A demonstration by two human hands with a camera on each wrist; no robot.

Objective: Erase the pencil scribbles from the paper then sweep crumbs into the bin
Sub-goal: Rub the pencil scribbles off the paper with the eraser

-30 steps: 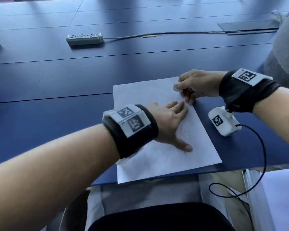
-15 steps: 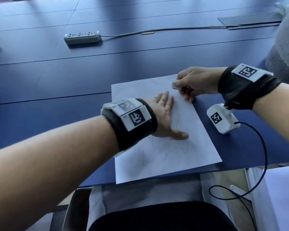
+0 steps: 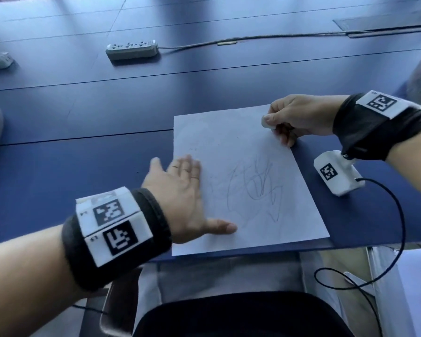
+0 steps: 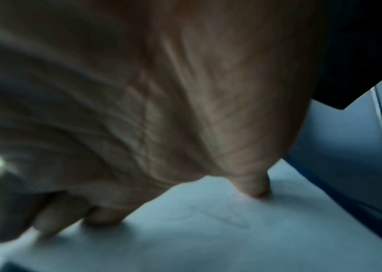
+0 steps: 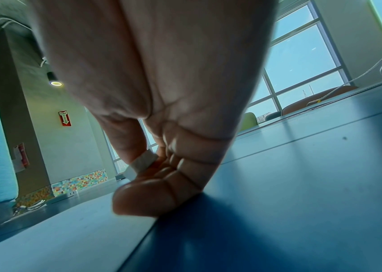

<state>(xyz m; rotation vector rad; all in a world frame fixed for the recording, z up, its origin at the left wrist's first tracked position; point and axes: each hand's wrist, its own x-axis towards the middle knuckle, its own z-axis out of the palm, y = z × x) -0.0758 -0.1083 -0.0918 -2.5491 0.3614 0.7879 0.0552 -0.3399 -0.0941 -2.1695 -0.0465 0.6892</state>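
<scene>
The left hand (image 3: 180, 190) lies flat on the paper (image 3: 243, 147), fingers spread. The right hand (image 3: 299, 117) pinches a white eraser (image 3: 267, 122) beside the pencil scribbles (image 3: 255, 190).

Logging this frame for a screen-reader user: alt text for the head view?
A left hand lies flat on the left edge of a white paper with pencil scribbles, on a blue table. The right hand pinches a white eraser at the paper's far right corner. A power strip lies farther back.
</scene>
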